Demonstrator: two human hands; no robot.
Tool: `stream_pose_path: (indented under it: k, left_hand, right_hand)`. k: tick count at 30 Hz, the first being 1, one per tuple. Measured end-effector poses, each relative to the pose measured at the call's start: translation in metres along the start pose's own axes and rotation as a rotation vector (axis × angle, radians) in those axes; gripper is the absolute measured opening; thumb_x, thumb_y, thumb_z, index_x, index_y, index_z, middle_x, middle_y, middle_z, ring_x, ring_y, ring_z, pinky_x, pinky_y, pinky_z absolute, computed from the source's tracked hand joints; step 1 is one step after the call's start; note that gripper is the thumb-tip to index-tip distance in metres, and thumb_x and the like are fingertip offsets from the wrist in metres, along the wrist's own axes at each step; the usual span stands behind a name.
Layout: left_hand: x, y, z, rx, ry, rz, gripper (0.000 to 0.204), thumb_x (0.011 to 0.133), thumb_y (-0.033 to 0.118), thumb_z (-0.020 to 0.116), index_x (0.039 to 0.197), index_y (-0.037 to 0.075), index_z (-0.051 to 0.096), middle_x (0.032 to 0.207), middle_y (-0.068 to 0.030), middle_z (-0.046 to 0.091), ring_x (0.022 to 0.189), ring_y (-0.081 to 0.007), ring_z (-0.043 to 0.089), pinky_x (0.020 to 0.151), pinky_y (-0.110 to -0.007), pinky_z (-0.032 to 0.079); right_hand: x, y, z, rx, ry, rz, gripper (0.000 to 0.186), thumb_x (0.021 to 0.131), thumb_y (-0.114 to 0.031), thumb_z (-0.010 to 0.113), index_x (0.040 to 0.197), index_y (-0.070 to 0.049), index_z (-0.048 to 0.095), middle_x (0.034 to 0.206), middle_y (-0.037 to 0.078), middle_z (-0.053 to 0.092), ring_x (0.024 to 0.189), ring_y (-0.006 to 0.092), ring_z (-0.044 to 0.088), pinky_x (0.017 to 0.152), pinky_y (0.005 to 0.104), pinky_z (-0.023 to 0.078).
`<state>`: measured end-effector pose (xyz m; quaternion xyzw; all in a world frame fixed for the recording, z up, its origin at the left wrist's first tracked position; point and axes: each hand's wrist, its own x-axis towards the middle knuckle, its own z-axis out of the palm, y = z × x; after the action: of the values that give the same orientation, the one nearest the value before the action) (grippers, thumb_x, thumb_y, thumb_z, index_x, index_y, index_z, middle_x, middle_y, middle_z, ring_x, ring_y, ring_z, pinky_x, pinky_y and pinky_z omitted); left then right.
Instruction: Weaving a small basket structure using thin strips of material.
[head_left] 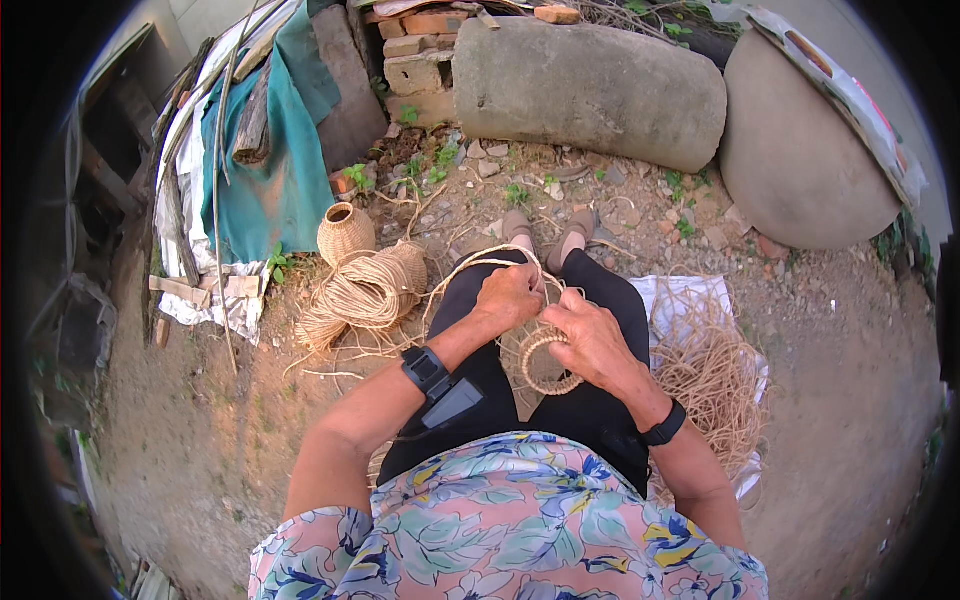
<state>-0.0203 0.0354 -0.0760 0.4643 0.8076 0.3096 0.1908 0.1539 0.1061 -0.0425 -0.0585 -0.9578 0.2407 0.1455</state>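
Observation:
Over my lap, my right hand (590, 342) is closed around the upper right side of a small woven ring (538, 384) of tan cord. Just above it, my left hand (511, 294) has its fingers pinched together on a strand of tan cord (461, 268). The strand loops out past my knee on the left. Both hands are close together, and the fingertips partly hide where the cord meets the ring. A thick coil of tan cord (362, 297) lies on the ground to the left. Beside it stand a narrow-necked woven vase (347, 237) and another woven piece (409, 263).
Loose tangled cord (708, 375) is heaped on a white sheet (668, 293) at my right. A concrete cylinder (590, 95) and a big rounded grey vessel (800, 150) stand ahead. Green cloth (285, 190) and wooden poles lean at the far left.

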Motion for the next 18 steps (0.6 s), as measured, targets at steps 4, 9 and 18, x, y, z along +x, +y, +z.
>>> stream_pose_path:
  k: [4,9,18]
  left_hand:
    - [-0.006,0.040,-0.005,0.085,-0.003,0.141,0.014,0.074,0.011,0.059,0.086,0.008,0.066,0.082,-0.0187,0.068,0.081,-0.0379,0.066,0.072,-0.047,0.052]
    - [-0.007,0.037,0.005,0.235,0.033,0.306,0.016,0.078,0.012,0.060,0.092,0.007,0.067,0.076,-0.0215,0.067,0.076,-0.0402,0.066,0.070,-0.049,0.052]
    - [-0.040,0.018,-0.010,-0.480,0.025,0.107,0.026,0.084,0.010,0.065,0.110,0.009,0.062,0.068,-0.0038,0.061,0.059,-0.0121,0.059,0.055,-0.029,0.048]
  right_hand:
    - [-0.021,-0.008,0.007,-0.007,0.076,0.049,0.034,0.070,-0.007,0.070,0.100,-0.003,0.055,0.094,0.016,0.048,0.079,0.0382,0.060,0.069,0.0469,0.050]
    - [-0.031,-0.002,0.026,0.020,0.159,0.115,0.034,0.071,-0.008,0.071,0.098,-0.003,0.053,0.097,0.016,0.048,0.081,0.0380,0.061,0.069,0.0456,0.052]
    - [-0.035,-0.007,0.010,0.360,0.201,0.191,0.040,0.075,-0.008,0.068,0.112,-0.002,0.056,0.102,0.014,0.052,0.078,0.0329,0.061,0.070,0.0407,0.051]
